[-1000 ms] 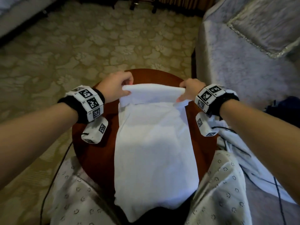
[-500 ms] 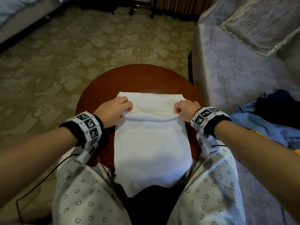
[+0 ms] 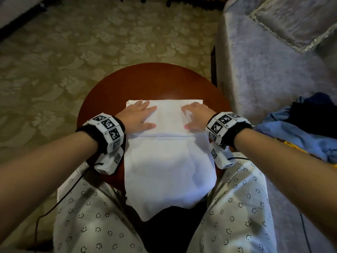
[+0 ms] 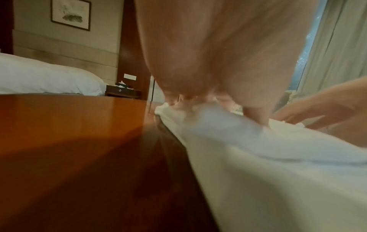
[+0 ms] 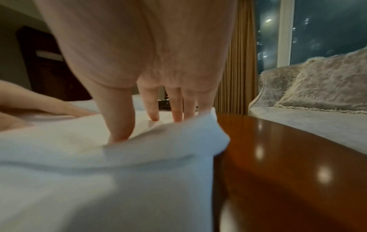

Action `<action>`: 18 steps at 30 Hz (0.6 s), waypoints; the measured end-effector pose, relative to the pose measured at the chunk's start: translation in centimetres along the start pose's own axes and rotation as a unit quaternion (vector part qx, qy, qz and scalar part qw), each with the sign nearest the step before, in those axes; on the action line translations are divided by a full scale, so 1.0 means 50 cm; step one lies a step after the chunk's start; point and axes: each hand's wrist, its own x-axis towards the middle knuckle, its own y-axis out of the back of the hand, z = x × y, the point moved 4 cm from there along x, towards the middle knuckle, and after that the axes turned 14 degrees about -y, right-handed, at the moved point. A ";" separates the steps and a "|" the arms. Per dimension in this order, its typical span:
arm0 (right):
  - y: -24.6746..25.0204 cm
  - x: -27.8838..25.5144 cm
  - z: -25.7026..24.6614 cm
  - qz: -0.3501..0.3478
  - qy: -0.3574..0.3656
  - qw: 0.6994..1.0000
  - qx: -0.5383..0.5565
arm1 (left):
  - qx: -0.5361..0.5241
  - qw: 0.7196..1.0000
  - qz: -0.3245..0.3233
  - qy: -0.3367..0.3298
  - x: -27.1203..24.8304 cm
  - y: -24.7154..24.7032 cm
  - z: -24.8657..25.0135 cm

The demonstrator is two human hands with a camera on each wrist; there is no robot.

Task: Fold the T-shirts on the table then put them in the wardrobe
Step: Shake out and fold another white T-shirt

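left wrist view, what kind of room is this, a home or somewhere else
Most likely a hotel bedroom. A bed with white bedding stands against a panelled wall with a framed picture, a tissue box sits on the dark bedside cabinet, and full-length curtains hang at the window.

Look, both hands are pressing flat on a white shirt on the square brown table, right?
Almost. The left hand and right hand do press flat on the white shirt, but the brown table is round, not square. The head view shows its curved edge.
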 end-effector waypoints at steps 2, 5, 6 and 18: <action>-0.020 0.012 0.000 -0.027 0.007 0.999 -0.031 | 0.014 0.999 -0.042 0.000 0.016 -0.012 -0.011; -0.017 0.041 0.003 -0.044 0.012 0.999 -0.019 | -0.002 0.999 -0.036 0.005 0.033 -0.005 -0.032; -0.012 0.052 0.003 -0.045 0.011 0.999 -0.019 | -0.001 0.999 -0.032 0.005 0.040 -0.002 -0.038; 0.056 0.184 0.001 -0.013 -0.006 0.999 -0.043 | -0.030 0.999 -0.006 0.036 0.145 0.062 -0.116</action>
